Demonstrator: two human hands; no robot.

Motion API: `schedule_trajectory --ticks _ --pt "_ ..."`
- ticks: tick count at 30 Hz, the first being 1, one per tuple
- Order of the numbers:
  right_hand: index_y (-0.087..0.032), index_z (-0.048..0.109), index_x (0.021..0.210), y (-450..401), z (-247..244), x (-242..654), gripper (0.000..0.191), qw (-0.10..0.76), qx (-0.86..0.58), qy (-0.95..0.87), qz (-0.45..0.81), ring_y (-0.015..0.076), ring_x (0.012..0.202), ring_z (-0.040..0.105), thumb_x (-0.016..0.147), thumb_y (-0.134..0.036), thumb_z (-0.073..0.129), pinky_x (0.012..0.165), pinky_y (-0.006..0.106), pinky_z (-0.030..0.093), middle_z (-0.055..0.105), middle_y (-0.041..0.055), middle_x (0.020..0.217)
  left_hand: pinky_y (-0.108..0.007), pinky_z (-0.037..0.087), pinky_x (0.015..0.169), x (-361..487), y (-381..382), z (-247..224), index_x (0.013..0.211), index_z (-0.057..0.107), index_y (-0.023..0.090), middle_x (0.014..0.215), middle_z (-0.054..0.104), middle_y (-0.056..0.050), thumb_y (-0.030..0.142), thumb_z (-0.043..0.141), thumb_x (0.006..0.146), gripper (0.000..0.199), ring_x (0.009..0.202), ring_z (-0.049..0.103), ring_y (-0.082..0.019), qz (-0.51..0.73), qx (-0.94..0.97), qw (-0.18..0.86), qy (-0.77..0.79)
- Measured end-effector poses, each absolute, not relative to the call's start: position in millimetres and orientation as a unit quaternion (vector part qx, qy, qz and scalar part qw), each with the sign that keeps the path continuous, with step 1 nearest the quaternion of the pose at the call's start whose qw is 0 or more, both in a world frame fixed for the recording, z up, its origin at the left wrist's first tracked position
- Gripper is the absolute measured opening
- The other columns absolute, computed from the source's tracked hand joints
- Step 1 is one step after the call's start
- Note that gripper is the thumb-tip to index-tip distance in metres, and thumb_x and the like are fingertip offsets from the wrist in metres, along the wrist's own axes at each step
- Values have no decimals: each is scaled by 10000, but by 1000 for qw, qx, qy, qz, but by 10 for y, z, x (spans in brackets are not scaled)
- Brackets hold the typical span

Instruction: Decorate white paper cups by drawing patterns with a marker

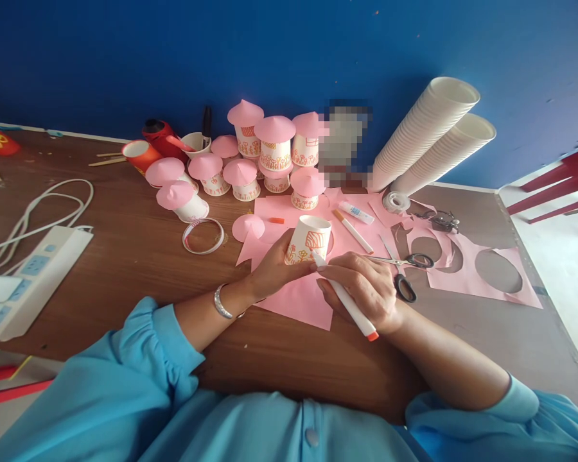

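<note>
My left hand point(274, 264) is wrapped round a white paper cup point(313, 236) that stands upside down, with drawn flowers and a striped red shape on its side. In my right hand point(366, 285) is a white marker point(349, 308) with an orange-red end, its tip against the lower part of the cup. Pink paper point(301, 305) lies beneath both hands. An orange cap point(276, 221) and a pink paper cone point(248, 227) rest just beyond the cup. Another marker point(354, 232) and a glue stick point(356, 212) lie on the pink paper to the right.
Several decorated cups with pink cone tops point(275, 144) stand along the wall. Tall stacks of paper cups point(424, 135) lean at the right. Scissors point(405, 287) and cut pink scraps point(467, 269) lie on the right; a power strip point(41, 282) sits left.
</note>
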State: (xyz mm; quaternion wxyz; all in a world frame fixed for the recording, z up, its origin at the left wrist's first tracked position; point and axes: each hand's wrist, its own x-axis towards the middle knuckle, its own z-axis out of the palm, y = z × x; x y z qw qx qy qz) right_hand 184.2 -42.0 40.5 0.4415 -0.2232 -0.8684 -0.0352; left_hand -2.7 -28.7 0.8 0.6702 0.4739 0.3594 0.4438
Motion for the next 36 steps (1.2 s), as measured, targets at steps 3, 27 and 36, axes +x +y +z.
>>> schedule_trajectory --ticks 3,27,36 --pt "-154 593 1085 -418 407 1841 237 439 -225 -869 -36 157 628 641 871 -98 677 529 270 530 679 49 769 -326 474 774 -22 -286 6 1083 557 192 1008 636 -45 403 866 707 531 907 594 -200 445 474 670 358" --pt "-160 597 1126 -404 414 1865 271 435 -238 -867 -55 147 656 632 874 -100 677 542 259 539 669 43 800 -346 498 825 -50 -285 -12 1148 561 190 1036 645 -47 370 856 731 541 968 609 -212 423 474 678 370" --pt "-161 565 1119 -396 411 1859 232 457 -253 -850 -69 147 660 658 906 -131 652 554 262 571 683 44 802 -349 499 840 -38 -298 3 1163 555 199 1051 643 -45 359 860 728 555 980 614 -211 417 457 694 368"
